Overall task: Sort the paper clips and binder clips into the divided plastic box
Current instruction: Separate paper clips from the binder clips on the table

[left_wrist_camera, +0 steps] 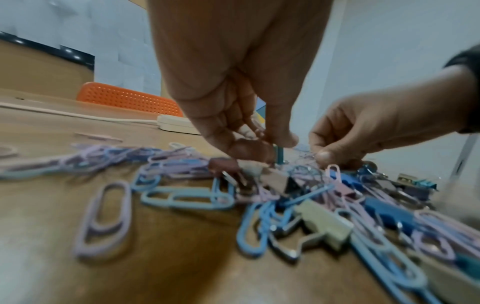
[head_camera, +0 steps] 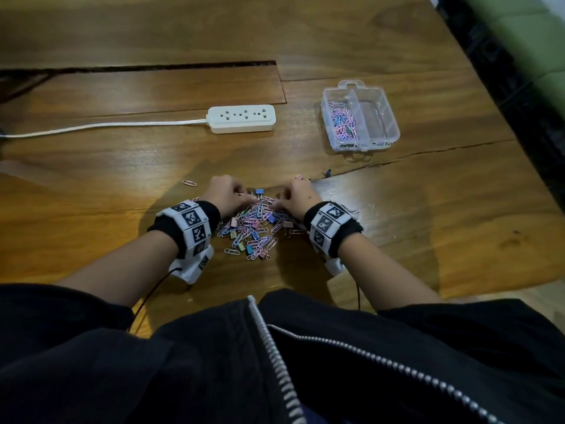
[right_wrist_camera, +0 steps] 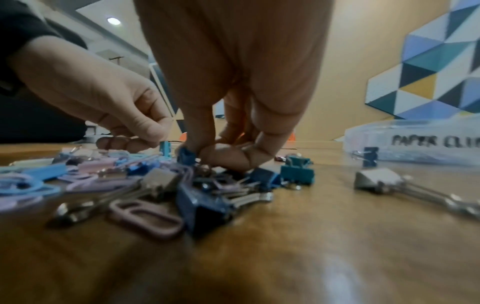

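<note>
1. Step in hand — picking from the mixed pile of clips on the wooden table; divided plastic box stands well apart, far right, paper clips in its left compartment, the right one apparently empty.
2. Left hand — fingers curled down into the pile, thumb and fingertips pinched together; what they hold is unclear.
3. Right hand — fingertips bunched on a blue binder clip.
4. Next move, likely — lift the catch clear of tangled neighbours, carry it to the matching compartment.
5. Power strip beyond, untouched.
</note>
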Tool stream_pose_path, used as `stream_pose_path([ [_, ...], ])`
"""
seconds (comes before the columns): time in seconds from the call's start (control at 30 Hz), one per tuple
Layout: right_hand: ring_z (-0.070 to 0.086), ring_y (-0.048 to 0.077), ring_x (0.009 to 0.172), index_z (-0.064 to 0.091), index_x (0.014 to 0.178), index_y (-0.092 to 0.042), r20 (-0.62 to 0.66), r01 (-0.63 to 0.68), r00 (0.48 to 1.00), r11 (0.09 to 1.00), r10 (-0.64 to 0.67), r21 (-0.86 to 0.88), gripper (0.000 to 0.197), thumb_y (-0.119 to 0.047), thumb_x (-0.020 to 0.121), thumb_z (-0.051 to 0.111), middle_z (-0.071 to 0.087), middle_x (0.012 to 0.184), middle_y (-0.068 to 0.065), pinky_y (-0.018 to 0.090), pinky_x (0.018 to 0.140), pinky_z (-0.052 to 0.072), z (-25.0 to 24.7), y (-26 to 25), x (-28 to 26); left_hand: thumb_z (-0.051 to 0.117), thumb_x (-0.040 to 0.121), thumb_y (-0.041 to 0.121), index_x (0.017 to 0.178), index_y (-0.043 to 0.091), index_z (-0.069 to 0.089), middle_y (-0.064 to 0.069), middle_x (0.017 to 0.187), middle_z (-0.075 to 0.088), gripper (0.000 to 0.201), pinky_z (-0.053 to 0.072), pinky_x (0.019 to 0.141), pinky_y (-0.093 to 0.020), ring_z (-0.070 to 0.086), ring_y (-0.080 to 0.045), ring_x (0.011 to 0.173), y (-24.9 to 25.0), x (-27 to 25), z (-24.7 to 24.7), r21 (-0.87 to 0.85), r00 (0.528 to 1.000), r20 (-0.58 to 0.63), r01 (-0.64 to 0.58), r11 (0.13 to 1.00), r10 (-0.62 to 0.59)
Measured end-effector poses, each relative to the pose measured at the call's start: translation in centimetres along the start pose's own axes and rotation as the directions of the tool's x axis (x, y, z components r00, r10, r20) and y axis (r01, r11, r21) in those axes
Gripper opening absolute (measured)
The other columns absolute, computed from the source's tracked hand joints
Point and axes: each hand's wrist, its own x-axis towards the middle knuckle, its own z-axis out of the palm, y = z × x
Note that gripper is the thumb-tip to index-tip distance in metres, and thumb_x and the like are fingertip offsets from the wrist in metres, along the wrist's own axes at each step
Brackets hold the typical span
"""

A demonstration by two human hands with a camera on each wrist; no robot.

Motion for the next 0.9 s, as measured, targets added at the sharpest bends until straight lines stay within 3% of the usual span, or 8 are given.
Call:
stream_pose_path([
  [0.13,0.057,0.014,0.070,0.049,0.065,-0.015,-0.123,-0.006,0.991,0.959,0.043,0.283,0.024,-0.020,0.080,0.067,0.056,0.072,0.000,0.021,0.060,0.051,-0.3,1.2,-0.7,0.048,0.094,0.022,0.105,0.002,0.062,-0.014,0.102,0.064,0.027,0.031,0.050,-0.014,0.049,-0.015,0.076,0.1,-0.2,-0.8,0.132,0.998,-0.004,-0.057,0.990,0.058],
  [0.23,0.059,0.013,0.066,0.049,0.065,-0.014,-0.127,-0.032,0.987,0.885,0.102,0.464,0.024,-0.013,0.080,0.068,0.059,0.071,0.002,0.025,0.062,0.053,-0.8,1.9,-0.9,0.049,0.093,0.023,0.111,0.005,0.059,-0.008,0.106,0.061,0.027,0.033,0.053,-0.012,0.050,-0.014,0.079,0.4,-0.7,-0.6,0.201,0.994,0.062,-0.103,0.974,0.092],
  [0.33,0.058,0.004,0.046,0.048,0.064,-0.011,-0.091,-0.003,0.992,0.747,0.085,0.665,0.025,-0.002,0.083,0.061,0.057,0.064,0.006,0.016,0.048,0.048,-1.3,2.0,-1.5,0.065,0.082,0.030,0.112,0.007,0.056,-0.008,0.112,0.056,0.039,0.042,0.078,-0.022,0.053,-0.022,0.099,0.6,-1.1,0.4,0.249,0.988,0.077,-0.151,0.957,0.135],
  [0.43,0.057,0.004,0.039,0.045,0.075,-0.009,-0.055,0.004,0.995,0.540,0.078,0.841,0.023,0.011,0.082,0.055,0.055,0.068,0.011,0.015,0.042,0.047,-1.6,2.0,-2.0,0.070,0.077,0.023,0.110,0.008,0.052,-0.009,0.113,0.053,0.041,0.042,0.085,-0.028,0.050,-0.022,0.101,0.9,-1.2,1.6,0.234,0.988,0.039,-0.154,0.960,0.149],
  [0.63,0.054,0.017,0.060,0.049,0.078,-0.008,0.019,-0.076,0.989,0.397,0.145,0.915,0.024,0.012,0.088,0.039,0.053,0.073,0.010,0.020,0.053,0.049,-1.4,1.7,-2.0,0.063,0.080,0.000,0.090,0.012,0.053,-0.003,0.097,0.055,0.019,0.042,0.067,-0.023,0.053,-0.018,0.086,1.4,-0.9,2.1,0.076,0.992,0.041,-0.121,0.990,0.119],
  [0.77,0.053,0.021,0.062,0.043,0.071,-0.008,0.094,-0.132,0.983,0.246,0.160,0.960,0.021,0.003,0.086,0.033,0.049,0.069,0.007,0.024,0.055,0.050,-1.2,1.2,-2.0,0.059,0.083,0.000,0.103,0.007,0.059,-0.001,0.088,0.055,0.021,0.043,0.056,-0.014,0.053,-0.017,0.081,1.5,-0.5,0.9,-0.114,0.995,0.077,-0.048,0.992,0.057],
  [0.83,0.047,0.019,0.059,0.040,0.068,-0.008,0.121,-0.148,0.973,0.126,0.195,0.981,0.021,0.001,0.085,0.033,0.042,0.063,0.005,0.025,0.055,0.046,-1.4,1.1,-2.1,0.055,0.086,0.001,0.103,0.010,0.058,-0.003,0.087,0.055,0.019,0.047,0.049,-0.017,0.053,-0.016,0.069,1.4,-0.5,-0.1,-0.334,0.981,0.193,0.087,0.939,-0.022],
  [0.9,0.039,0.014,0.053,0.042,0.065,-0.010,0.090,-0.151,0.967,0.249,0.238,0.957,0.024,-0.003,0.088,0.038,0.041,0.056,0.001,0.024,0.051,0.036,-1.2,1.0,-1.7,0.046,0.090,-0.002,0.092,0.006,0.057,-0.006,0.089,0.054,0.014,0.050,0.046,-0.019,0.050,-0.013,0.065,1.3,-0.6,-0.9,-0.560,0.936,0.340,0.280,0.780,-0.091],
])
